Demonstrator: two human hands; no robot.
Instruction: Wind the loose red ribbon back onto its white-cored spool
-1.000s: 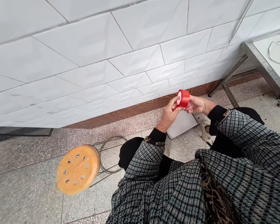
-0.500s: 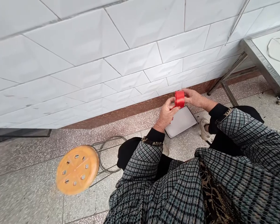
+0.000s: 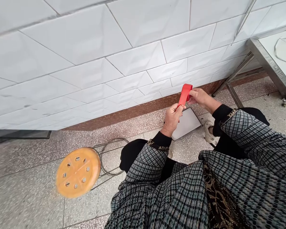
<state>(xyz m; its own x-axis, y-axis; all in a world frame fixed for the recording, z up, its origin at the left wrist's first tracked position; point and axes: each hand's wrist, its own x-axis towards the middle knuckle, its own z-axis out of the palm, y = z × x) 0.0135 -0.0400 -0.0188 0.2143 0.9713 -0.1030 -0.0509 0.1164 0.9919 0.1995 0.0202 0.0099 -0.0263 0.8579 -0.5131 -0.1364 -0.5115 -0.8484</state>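
A shiny red ribbon (image 3: pixel 185 93) is stretched between my two hands, near the foot of the tiled wall. My left hand (image 3: pixel 172 118) pinches its lower end between thumb and fingers. At the upper end, where the ribbon curves round in a loop or roll, the fingers of my right hand (image 3: pixel 200 98) grip it from the right side. Part of the right fingers is hidden behind the ribbon. Below the hands a flat, pale rectangular board or box (image 3: pixel 186 124) with a dark edge lies on the floor.
An orange round stool (image 3: pixel 78 173) with metal legs stands at the lower left. At the right is a metal-framed table (image 3: pixel 267 58) with a loop of cord on its top. White wall tiles (image 3: pixel 138 28) rise ahead, and a dark panel (image 3: pixel 21 134) juts in at the left.
The red ribbon was a compact roll held in both hands. Now a length of it runs between them, with my left hand lower and the loop tilted up towards my right hand.
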